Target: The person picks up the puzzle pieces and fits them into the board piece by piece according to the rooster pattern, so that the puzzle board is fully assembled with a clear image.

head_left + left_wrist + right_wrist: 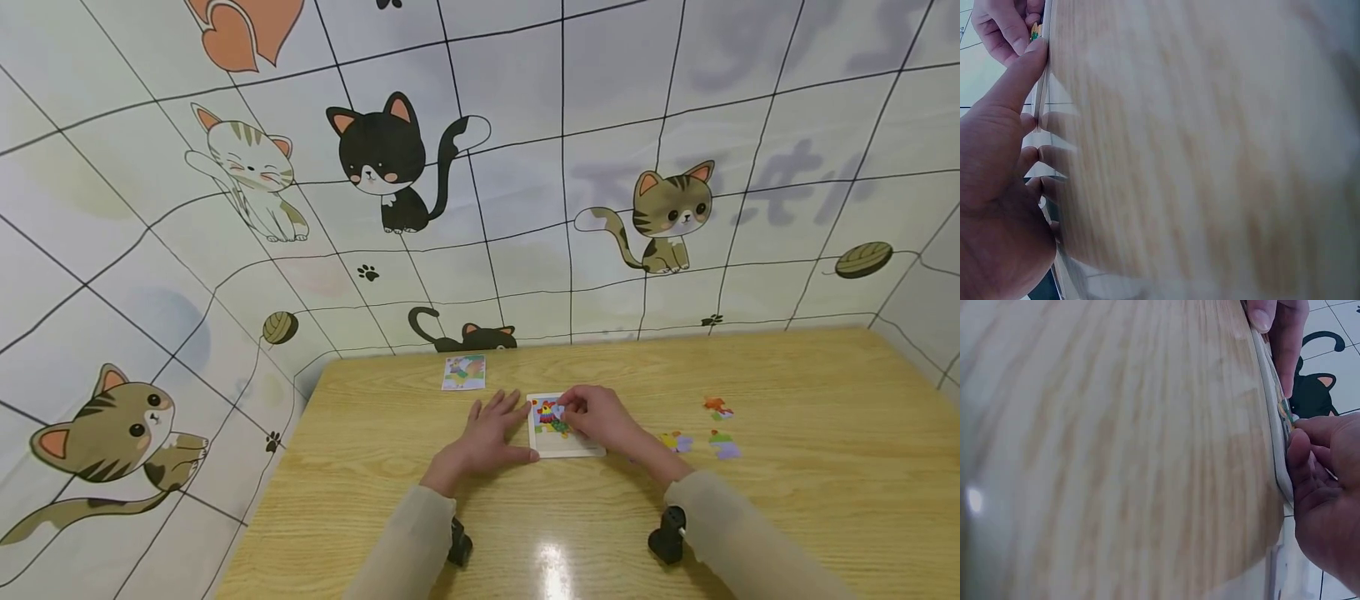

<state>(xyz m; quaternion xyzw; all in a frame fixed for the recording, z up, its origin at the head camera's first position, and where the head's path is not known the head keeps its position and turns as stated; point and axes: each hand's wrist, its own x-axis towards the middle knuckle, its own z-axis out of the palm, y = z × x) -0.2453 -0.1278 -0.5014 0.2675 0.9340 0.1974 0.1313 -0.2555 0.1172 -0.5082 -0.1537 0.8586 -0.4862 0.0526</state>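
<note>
A white-rimmed puzzle tray lies on the table with a colourful picture partly laid in its upper left. My left hand lies spread beside it, fingers fairly straight, with the thumb on the tray's lower left corner. In the left wrist view that thumb presses at the tray's edge. Over the tray, my right hand pinches a small puzzle piece between thumb and fingers, right at the laid picture. The right wrist view shows the right hand low at the rim, its fingertips hiding most of the piece.
Right of the tray lie loose puzzle pieces: orange-red ones, a yellow and lilac one and a green and lilac one. A square picture card lies at the back left, near the cat-patterned wall covering.
</note>
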